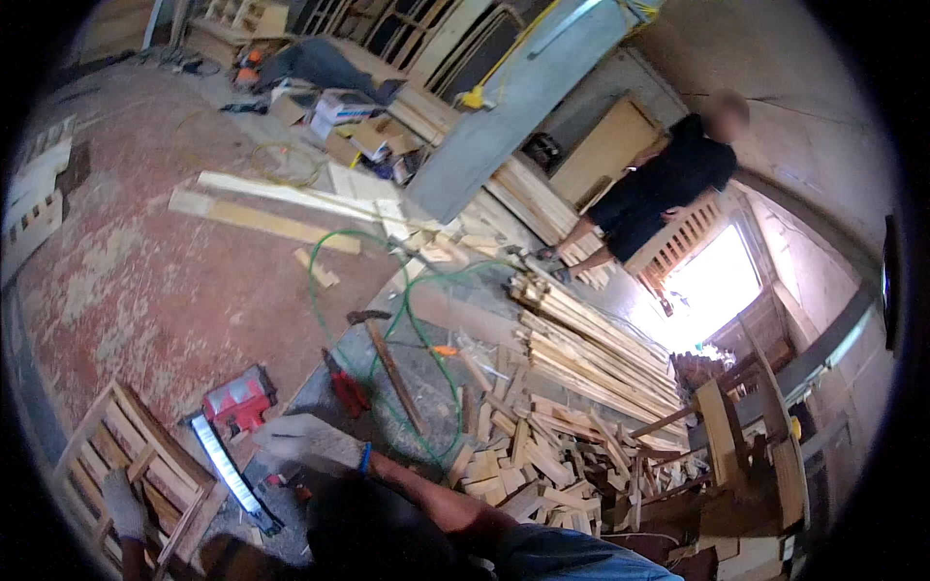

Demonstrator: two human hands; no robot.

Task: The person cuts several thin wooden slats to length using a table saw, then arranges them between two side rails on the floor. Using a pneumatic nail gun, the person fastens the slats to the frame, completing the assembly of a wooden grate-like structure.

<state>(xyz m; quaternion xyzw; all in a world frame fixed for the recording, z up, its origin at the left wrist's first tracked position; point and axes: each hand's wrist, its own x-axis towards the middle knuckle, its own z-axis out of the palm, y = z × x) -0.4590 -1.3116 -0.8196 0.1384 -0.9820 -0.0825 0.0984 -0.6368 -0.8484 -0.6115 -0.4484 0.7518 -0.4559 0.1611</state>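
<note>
Reddish floor lies beyond the nail gun, its long magazine slanting bodyward left of the right hand, which clamps it, fingers leftward; left hand touches a wooden frame, hold unclear.
</note>
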